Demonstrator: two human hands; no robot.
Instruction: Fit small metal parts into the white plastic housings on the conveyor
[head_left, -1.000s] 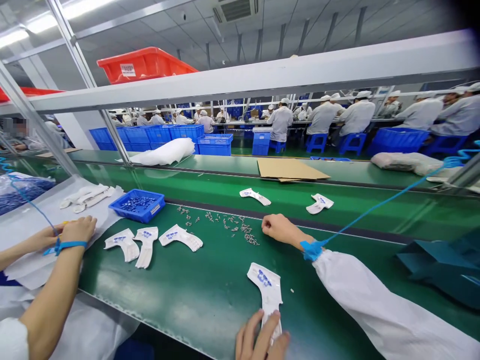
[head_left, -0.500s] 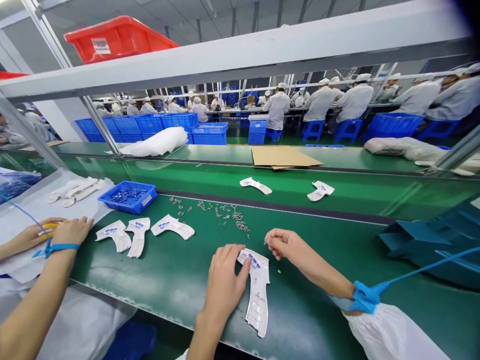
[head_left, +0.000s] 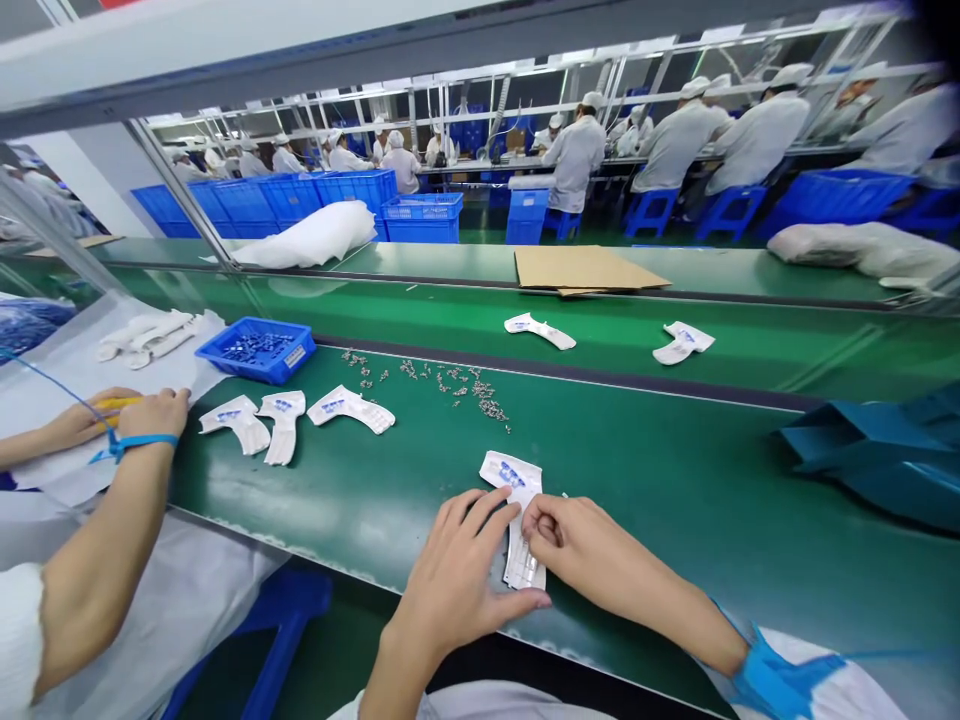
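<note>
A white pistol-shaped plastic shell half, with small blue pieces in its upper end, lies on the green bench in front of me. My left hand reaches over its left side, fingers stretched and thumb spread apart; the fingertips rest at the shell's edge. Over the shell's lower part, my right hand has thumb and forefinger pinched together, and whatever is between them is hidden. Beyond the shell is a loose scatter of tiny metal parts. Both hands cover much of the shell's middle.
Similar shell halves lie left, beside a blue tray of small blue parts. Two more sit on the green belt. A co-worker's hand is at far left, near a yellow-handled tool. Dark teal bags lie right.
My right hand has moved from beside the shell's top down onto its lower part. My left hand has shifted lower, its thumb now stretched out. The view has tilted down.
</note>
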